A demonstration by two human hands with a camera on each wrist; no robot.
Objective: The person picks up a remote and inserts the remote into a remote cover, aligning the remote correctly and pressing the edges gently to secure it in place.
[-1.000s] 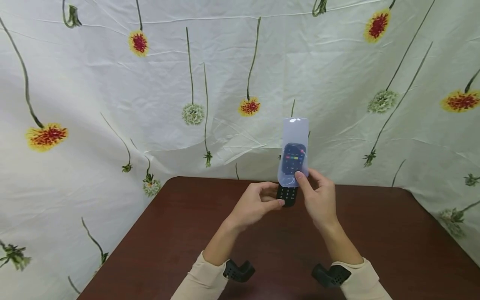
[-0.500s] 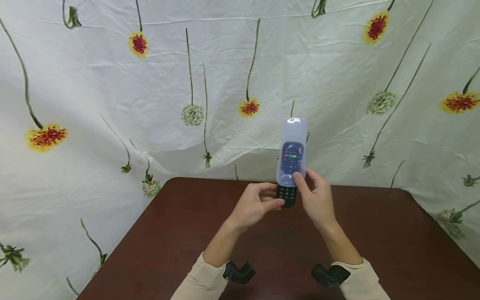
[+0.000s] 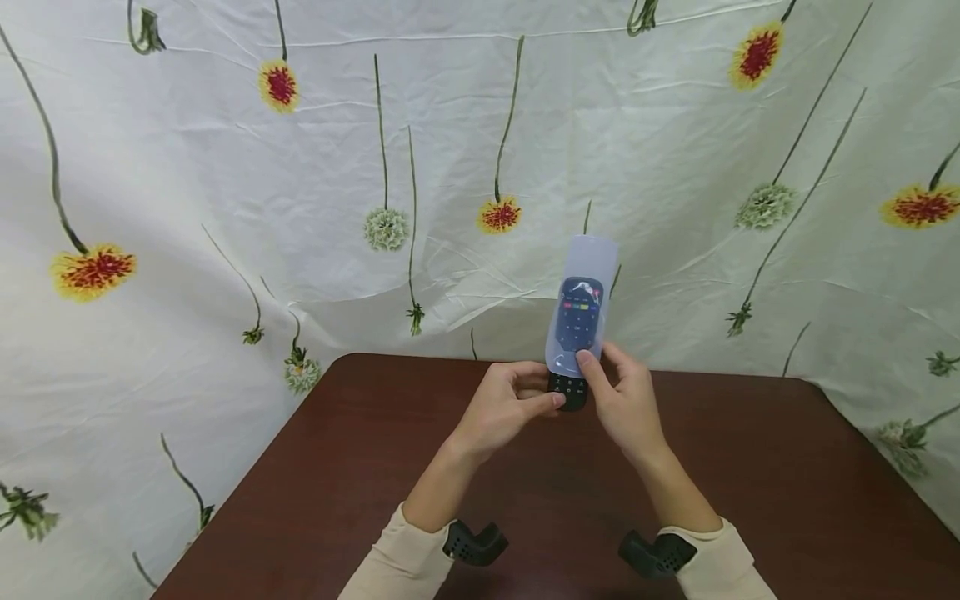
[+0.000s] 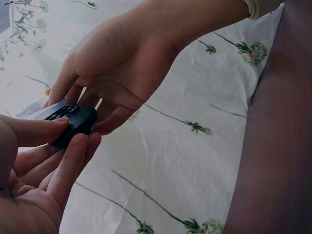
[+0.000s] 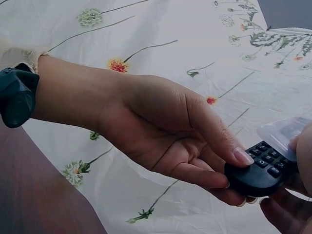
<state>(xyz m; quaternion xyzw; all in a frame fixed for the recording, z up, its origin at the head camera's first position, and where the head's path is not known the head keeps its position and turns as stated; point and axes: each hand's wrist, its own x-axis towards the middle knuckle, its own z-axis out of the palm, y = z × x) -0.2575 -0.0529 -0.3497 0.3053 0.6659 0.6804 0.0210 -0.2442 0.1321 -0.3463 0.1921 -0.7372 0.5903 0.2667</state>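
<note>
In the head view a black remote control (image 3: 567,392) stands nearly upright over the far part of the table, most of it inside a clear plastic sleeve (image 3: 595,254). Its numbered lower end sticks out below the sleeve's mouth. My left hand (image 3: 506,402) pinches that bare end, thumb on the keys and fingers behind. My right hand (image 3: 628,400) grips the sleeve near its mouth, thumb in front. Above the remote's top, a length of sleeve is unfilled. The right wrist view shows the left thumb on the remote's rounded end (image 5: 253,180), close to the sleeve's edge (image 5: 280,134).
A dark reddish-brown table (image 3: 540,500) lies below both forearms. Behind it hangs a pale cloth (image 3: 337,167) printed with flowers. Each wrist wears a black camera mount, one on the left (image 3: 476,543) and one on the right (image 3: 657,554).
The remote sits slightly deeper in the sleeve, with less of its lower end showing. The sleeve leans more to the right at its top, and the right hand has shifted a little left.
</note>
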